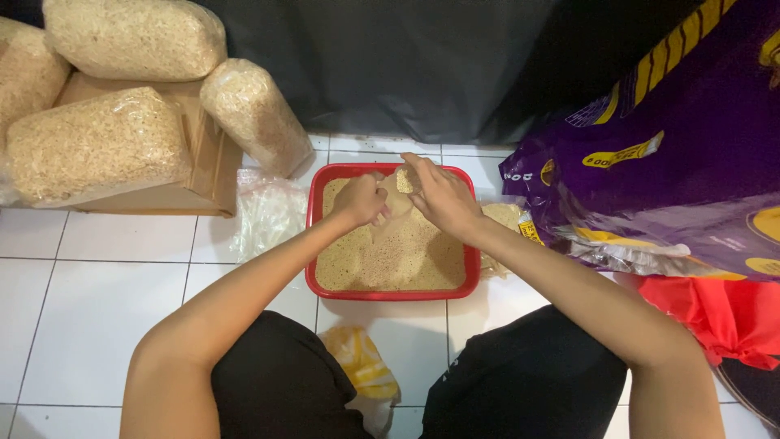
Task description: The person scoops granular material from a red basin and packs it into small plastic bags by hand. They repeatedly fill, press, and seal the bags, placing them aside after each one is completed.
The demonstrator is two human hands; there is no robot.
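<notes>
A red rectangular tray (390,292) full of tan granules sits on the white tiled floor between my knees. Over its far half, my left hand (360,199) and my right hand (439,193) both grip a small clear plastic bag (397,197) partly filled with the same granules. The bag hangs just above the heap, its mouth pinched between my fingers. How much it holds is partly hidden by my hands.
Several filled clear bags (97,142) of granules lie on a cardboard box (203,162) at the left. Loose empty plastic bags (266,213) lie beside the tray. A large purple sack (674,162) and red cloth (715,313) are at right. A yellow bag (361,366) lies near my knees.
</notes>
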